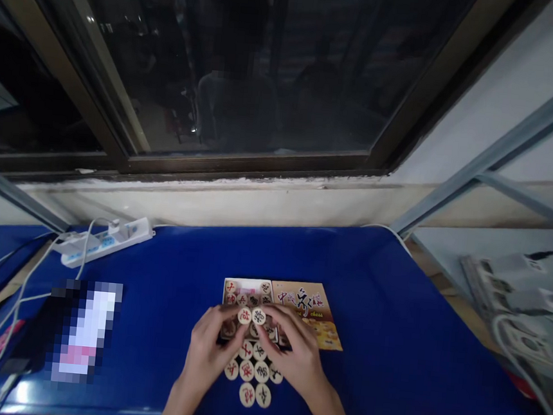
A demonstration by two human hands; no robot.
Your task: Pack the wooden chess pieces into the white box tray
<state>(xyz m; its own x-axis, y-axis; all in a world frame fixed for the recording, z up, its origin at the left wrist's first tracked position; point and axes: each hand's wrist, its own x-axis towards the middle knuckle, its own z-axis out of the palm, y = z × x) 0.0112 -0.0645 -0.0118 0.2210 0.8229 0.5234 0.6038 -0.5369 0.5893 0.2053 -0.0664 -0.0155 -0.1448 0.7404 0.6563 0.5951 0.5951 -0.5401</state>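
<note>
I had round pale discs with red or black characters [247, 394] clustered flat on the glossy blue table [390, 346]. Left hand [207, 340] pinched a red-marked disc [244, 315], right hand [301, 353] a black-marked one [258, 316]. Looked partway: more discs sat in the shallow white open box [248, 280], gold-printed flat panel [326, 333] alongside.

A white power strip [109, 242] with cables plugged in lies on the blue table [195, 252], near the dark window [288, 73]; a phone [86, 333], its screen lit, lies closer in.
</note>
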